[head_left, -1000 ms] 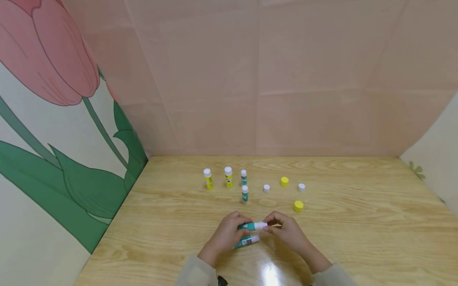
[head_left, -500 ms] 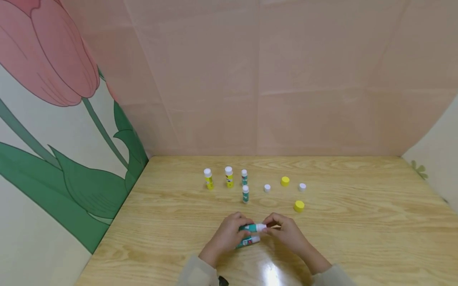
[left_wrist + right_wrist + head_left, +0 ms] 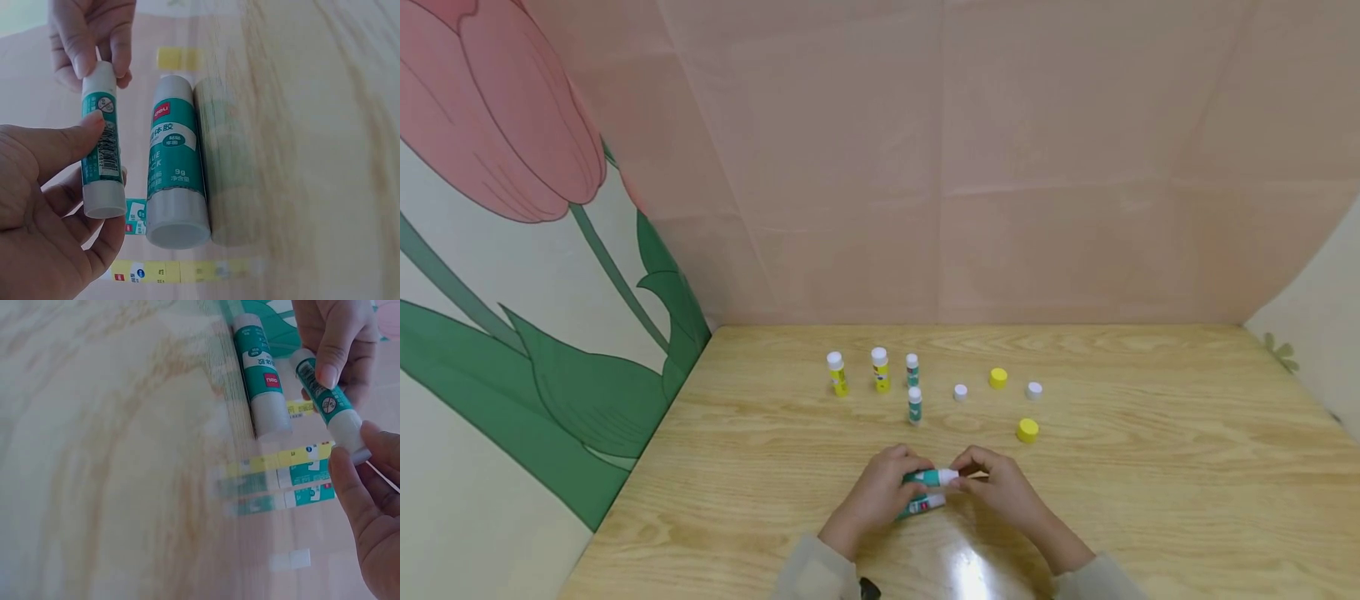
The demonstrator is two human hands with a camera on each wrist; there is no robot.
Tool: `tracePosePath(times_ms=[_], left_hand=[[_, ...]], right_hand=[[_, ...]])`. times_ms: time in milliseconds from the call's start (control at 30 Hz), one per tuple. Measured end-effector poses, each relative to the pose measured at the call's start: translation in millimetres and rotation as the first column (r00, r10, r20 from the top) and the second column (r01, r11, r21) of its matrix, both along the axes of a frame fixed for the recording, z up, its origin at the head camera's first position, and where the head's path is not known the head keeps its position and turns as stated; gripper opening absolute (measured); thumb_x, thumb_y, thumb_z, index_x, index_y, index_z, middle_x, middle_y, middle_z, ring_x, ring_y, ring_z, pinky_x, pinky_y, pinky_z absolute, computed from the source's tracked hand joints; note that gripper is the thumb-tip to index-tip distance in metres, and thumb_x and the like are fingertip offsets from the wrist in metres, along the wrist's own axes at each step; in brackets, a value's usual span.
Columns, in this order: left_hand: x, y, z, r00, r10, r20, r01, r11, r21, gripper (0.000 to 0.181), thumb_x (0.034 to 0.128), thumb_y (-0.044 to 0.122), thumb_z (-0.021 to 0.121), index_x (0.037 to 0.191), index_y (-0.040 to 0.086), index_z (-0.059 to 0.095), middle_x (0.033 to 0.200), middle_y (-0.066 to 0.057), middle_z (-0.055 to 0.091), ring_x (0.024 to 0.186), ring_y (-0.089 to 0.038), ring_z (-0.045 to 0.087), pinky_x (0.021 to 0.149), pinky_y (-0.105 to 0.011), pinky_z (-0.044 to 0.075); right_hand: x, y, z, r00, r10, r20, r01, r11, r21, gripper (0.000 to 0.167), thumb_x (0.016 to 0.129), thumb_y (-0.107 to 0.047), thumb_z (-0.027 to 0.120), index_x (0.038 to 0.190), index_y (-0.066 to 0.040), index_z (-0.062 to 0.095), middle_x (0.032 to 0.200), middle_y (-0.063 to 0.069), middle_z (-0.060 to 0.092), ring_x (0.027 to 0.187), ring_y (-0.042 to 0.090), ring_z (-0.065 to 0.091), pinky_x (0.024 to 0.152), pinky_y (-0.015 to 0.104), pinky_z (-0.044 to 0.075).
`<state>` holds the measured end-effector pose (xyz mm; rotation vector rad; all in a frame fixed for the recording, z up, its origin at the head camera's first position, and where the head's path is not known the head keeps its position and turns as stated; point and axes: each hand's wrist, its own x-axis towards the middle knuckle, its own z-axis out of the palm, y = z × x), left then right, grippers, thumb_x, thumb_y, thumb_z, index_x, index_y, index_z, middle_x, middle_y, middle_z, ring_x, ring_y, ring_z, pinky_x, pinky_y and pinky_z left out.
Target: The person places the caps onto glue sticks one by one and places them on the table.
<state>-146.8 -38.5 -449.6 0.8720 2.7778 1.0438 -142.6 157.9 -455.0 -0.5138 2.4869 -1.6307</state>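
My left hand (image 3: 880,492) grips a teal glue stick (image 3: 928,477) round its body, thumb across the label in the left wrist view. At the white end of that same stick, the thumb and fingers of my right hand (image 3: 996,485) pinch the tip. The stick is held level above the table, white end to the right. A second teal glue stick (image 3: 178,162) lies on the table beside it, nearer the person, touched by neither hand as far as the wrist views show.
Two yellow glue sticks (image 3: 881,372) and two small teal ones (image 3: 914,407) stand upright beyond the hands. To their right on the wooden table (image 3: 1150,433) sit two white caps (image 3: 960,392) and two yellow caps (image 3: 1027,430).
The held stick has shifted very slightly down in the head view since a second ago. Both hands keep their hold on it.
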Motion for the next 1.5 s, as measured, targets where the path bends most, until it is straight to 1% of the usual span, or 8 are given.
tracePosePath(times_ms=[300, 533, 833, 1033, 1100, 1333, 1433, 1500], left_hand=[[1.7, 0.8, -0.2, 1.000, -0.002, -0.017, 0.002, 1.000, 0.000, 0.022, 0.0798, 0.014, 0.061, 0.101, 0.010, 0.063, 0.087, 0.009, 0.052, 0.077, -0.001, 0.044, 0.066, -0.015, 0.039], [3.2, 2.4, 1.5, 1.000, -0.001, -0.017, 0.001, 1.000, -0.008, 0.022, 0.0803, 0.014, 0.060, 0.102, 0.010, 0.063, 0.088, 0.009, 0.051, 0.078, 0.000, 0.044, 0.067, -0.015, 0.039], [1.4, 5.5, -0.7, 0.997, -0.013, -0.080, 0.010, 0.999, -0.034, 0.022, 0.0791, 0.014, 0.061, 0.100, 0.011, 0.063, 0.088, 0.007, 0.054, 0.079, -0.002, 0.046, 0.067, -0.016, 0.039], [2.6, 6.0, 0.7, 0.996, -0.008, -0.094, 0.003, 0.999, -0.049, 0.021, 0.0780, 0.014, 0.063, 0.099, 0.011, 0.064, 0.087, 0.007, 0.054, 0.079, -0.003, 0.047, 0.068, -0.015, 0.039], [3.7, 5.3, 1.5, 0.996, -0.005, -0.084, 0.000, 0.999, -0.051, 0.021, 0.0781, 0.014, 0.063, 0.098, 0.011, 0.064, 0.086, 0.007, 0.054, 0.079, -0.003, 0.047, 0.068, -0.015, 0.039], [4.4, 3.1, 3.6, 0.999, 0.047, 0.012, -0.046, 0.998, -0.051, 0.021, 0.0787, 0.015, 0.062, 0.099, 0.013, 0.064, 0.086, 0.011, 0.053, 0.077, -0.001, 0.046, 0.067, -0.017, 0.040], [3.1, 2.4, 3.1, 0.998, 0.054, 0.018, -0.053, 0.997, -0.051, 0.021, 0.0786, 0.016, 0.062, 0.099, 0.014, 0.064, 0.086, 0.012, 0.053, 0.077, 0.000, 0.047, 0.067, -0.017, 0.040], [2.4, 1.9, 2.9, 0.999, 0.051, 0.011, -0.051, 0.998, -0.048, 0.021, 0.0783, 0.015, 0.062, 0.099, 0.014, 0.064, 0.086, 0.011, 0.053, 0.077, -0.001, 0.047, 0.068, -0.018, 0.040]], right_hand=[[1.3, -0.4, 2.5, 1.000, -0.002, 0.003, 0.002, 1.000, 0.023, 0.009, 0.076, -0.005, 0.063, 0.084, -0.005, 0.058, 0.087, 0.006, 0.059, 0.084, 0.024, 0.055, 0.069, 0.027, 0.048], [2.8, -0.9, 4.5, 1.000, -0.013, 0.002, 0.013, 0.999, 0.041, 0.009, 0.076, -0.005, 0.063, 0.083, -0.005, 0.058, 0.086, 0.006, 0.059, 0.083, 0.024, 0.055, 0.069, 0.026, 0.048], [3.2, -0.5, 3.5, 0.999, -0.029, -0.045, 0.032, 0.997, 0.073, 0.009, 0.075, -0.007, 0.064, 0.081, -0.006, 0.058, 0.081, 0.002, 0.060, 0.079, 0.020, 0.056, 0.068, 0.025, 0.047], [4.2, -2.2, 3.3, 0.997, -0.041, -0.069, 0.047, 0.995, 0.091, 0.009, 0.074, -0.007, 0.065, 0.080, -0.006, 0.059, 0.079, 0.000, 0.060, 0.077, 0.017, 0.056, 0.067, 0.025, 0.047], [4.9, -2.8, 2.9, 0.997, -0.034, -0.073, 0.041, 0.995, 0.090, 0.009, 0.074, -0.007, 0.065, 0.080, -0.006, 0.058, 0.079, 0.000, 0.060, 0.077, 0.017, 0.056, 0.067, 0.025, 0.048], [3.7, -6.0, 4.1, 0.998, -0.010, -0.054, 0.014, 0.997, 0.081, 0.009, 0.076, -0.009, 0.064, 0.082, -0.006, 0.058, 0.081, 0.001, 0.059, 0.078, 0.019, 0.055, 0.067, 0.024, 0.047], [2.5, -6.5, 5.2, 0.999, 0.002, -0.049, 0.002, 0.997, 0.079, 0.009, 0.077, -0.008, 0.063, 0.083, -0.006, 0.057, 0.082, 0.002, 0.058, 0.079, 0.020, 0.055, 0.067, 0.024, 0.047], [2.1, -6.4, 5.9, 0.999, 0.007, -0.046, -0.003, 0.997, 0.079, 0.009, 0.077, -0.007, 0.062, 0.084, -0.006, 0.057, 0.083, 0.002, 0.058, 0.080, 0.020, 0.055, 0.068, 0.025, 0.047]])
